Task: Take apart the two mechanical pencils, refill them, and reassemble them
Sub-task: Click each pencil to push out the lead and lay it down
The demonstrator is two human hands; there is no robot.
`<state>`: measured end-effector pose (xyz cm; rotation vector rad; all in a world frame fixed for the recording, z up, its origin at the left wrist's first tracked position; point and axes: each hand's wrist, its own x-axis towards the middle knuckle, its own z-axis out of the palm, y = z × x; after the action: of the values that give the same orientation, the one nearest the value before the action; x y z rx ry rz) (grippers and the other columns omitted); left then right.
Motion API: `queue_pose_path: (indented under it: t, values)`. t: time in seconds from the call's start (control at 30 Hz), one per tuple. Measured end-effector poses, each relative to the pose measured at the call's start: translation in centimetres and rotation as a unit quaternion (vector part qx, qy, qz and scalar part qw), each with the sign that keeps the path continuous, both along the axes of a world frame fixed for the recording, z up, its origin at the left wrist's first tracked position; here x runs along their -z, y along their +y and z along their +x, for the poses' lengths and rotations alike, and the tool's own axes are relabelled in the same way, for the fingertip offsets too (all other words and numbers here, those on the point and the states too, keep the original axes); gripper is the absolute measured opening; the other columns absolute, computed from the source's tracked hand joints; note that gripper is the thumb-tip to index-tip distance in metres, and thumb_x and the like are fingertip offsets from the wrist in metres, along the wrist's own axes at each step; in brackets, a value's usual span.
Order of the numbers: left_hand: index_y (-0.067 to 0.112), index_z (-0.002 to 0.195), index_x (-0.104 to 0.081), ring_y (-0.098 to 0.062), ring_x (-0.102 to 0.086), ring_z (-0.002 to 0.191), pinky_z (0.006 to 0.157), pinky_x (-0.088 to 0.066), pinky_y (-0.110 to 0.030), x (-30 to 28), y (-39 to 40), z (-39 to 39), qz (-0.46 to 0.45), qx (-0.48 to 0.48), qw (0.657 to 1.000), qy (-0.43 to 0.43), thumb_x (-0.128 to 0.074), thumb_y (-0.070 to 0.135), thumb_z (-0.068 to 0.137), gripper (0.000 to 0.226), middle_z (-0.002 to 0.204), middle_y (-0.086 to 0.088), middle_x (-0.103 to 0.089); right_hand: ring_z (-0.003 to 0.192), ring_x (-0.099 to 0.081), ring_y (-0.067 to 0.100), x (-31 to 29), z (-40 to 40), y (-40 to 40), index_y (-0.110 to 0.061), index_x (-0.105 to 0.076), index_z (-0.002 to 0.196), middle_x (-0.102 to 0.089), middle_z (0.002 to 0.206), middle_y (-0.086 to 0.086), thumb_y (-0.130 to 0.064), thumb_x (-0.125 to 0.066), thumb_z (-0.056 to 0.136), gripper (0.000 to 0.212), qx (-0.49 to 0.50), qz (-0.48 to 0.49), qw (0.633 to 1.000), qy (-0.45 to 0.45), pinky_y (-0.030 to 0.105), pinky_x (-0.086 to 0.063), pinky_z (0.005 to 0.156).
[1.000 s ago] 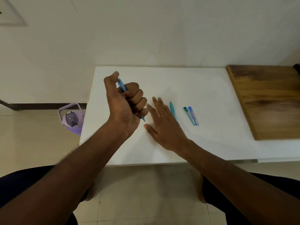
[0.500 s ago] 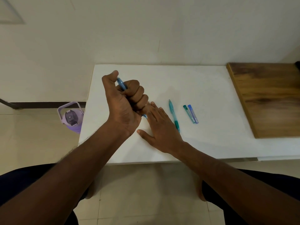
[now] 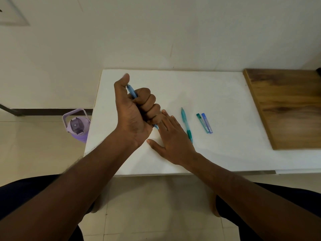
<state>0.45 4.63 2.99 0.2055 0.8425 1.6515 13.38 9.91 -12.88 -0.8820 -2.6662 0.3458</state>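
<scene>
The clenched left hand (image 3: 137,112) is covering most of the slim blue plastic mechanical pencil (image 3: 131,91), leaving only its top end and tip (image 3: 156,126) showing. That fist is also hiding the fingertips of the flat right hand (image 3: 171,136). The lower tip of the teal translucent mechanical pencil (image 3: 186,125) is disappearing behind the right hand's edge. Print on the two small lead refill cases (image 3: 205,122) is reading too small to make out. The brown wooden board (image 3: 284,108) is running off the right edge.

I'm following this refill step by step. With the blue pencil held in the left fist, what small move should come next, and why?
Probably bring the right hand, lying flat and open on the white table, to the tip of the blue plastic mechanical pencil jutting below the left hand, to pull or unscrew it. It looks assembled.
</scene>
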Motion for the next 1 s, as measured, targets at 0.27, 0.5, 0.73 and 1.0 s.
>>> queue_pose_path:
  t: [0.27, 0.5, 0.73, 1.0]
  values:
    - [0.023, 0.049, -0.022, -0.011, -0.01, 0.046, 0.048, -0.011, -0.025, 0.06, 0.07, -0.07, 0.008, 0.015, 1.0, -0.003, -0.025, 0.069, 0.102, 0.07, 0.05, 0.005, -0.014, 0.153, -0.04, 0.031, 0.26, -0.03, 0.05, -0.022, -0.03, 0.156, -0.039, 0.167, 0.009, -0.069, -0.047, 0.099, 0.076, 0.0, 0.006, 1.0, 0.002, 0.043, -0.025, 0.124]
    - [0.023, 0.046, -0.026, -0.01, -0.01, 0.045, 0.047, -0.011, -0.024, 0.1, 0.06, -0.04, 0.01, 0.017, 1.0, -0.006, -0.026, 0.071, 0.1, 0.072, 0.047, 0.006, -0.017, 0.154, -0.039, 0.029, 0.59, -0.05, 0.12, -0.022, -0.031, 0.156, -0.038, 0.168, 0.007, -0.071, -0.045, 0.099, 0.076, 0.001, 0.0, 1.0, 0.001, 0.044, -0.027, 0.125]
    - [0.023, 0.047, -0.024, -0.008, -0.014, 0.042, 0.045, -0.015, -0.022, 0.2, 0.07, 0.14, -0.014, 0.02, 1.0, 0.014, -0.027, 0.067, 0.102, 0.07, 0.042, 0.008, -0.025, 0.153, -0.041, 0.03, 0.21, -0.01, 0.02, -0.024, -0.029, 0.156, -0.04, 0.167, 0.008, -0.072, -0.044, 0.098, 0.076, -0.001, -0.015, 1.0, 0.001, 0.049, -0.033, 0.125]
    - [0.023, 0.046, -0.027, -0.007, -0.015, 0.041, 0.045, -0.016, -0.021, 0.13, 0.02, 0.01, -0.014, 0.018, 1.0, 0.004, -0.028, 0.07, 0.101, 0.072, 0.041, 0.008, -0.025, 0.155, -0.038, 0.029, 0.21, -0.07, 0.07, -0.024, -0.03, 0.155, -0.038, 0.168, 0.007, -0.071, -0.045, 0.099, 0.075, -0.003, -0.02, 1.0, -0.009, 0.05, -0.033, 0.125]
